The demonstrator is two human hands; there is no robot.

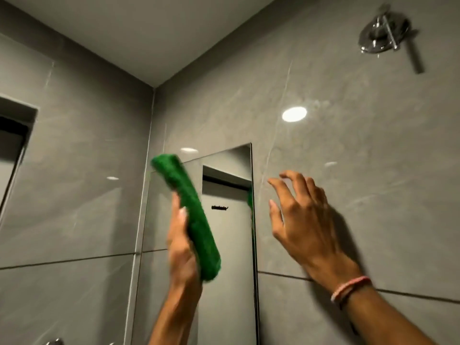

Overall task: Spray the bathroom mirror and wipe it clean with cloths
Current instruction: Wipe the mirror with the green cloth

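Note:
A tall narrow mirror [226, 245] is set into the grey tiled wall, next to the corner. It reflects a doorway and a small dark hook rail. My left hand [183, 252] holds a folded green cloth [191, 215] upright in front of the mirror's left part, the cloth's top reaching the mirror's upper left corner. My right hand [302, 222] is raised to the right of the mirror, fingers spread and empty, close to the tile. A pink band sits on that wrist. No spray bottle is in view.
A chrome shower head [383, 33] juts from the wall at the upper right. A recessed niche [15, 125] opens in the left wall. A chrome fitting [54, 341] shows at the bottom left edge. Ceiling lights glare on the glossy tiles.

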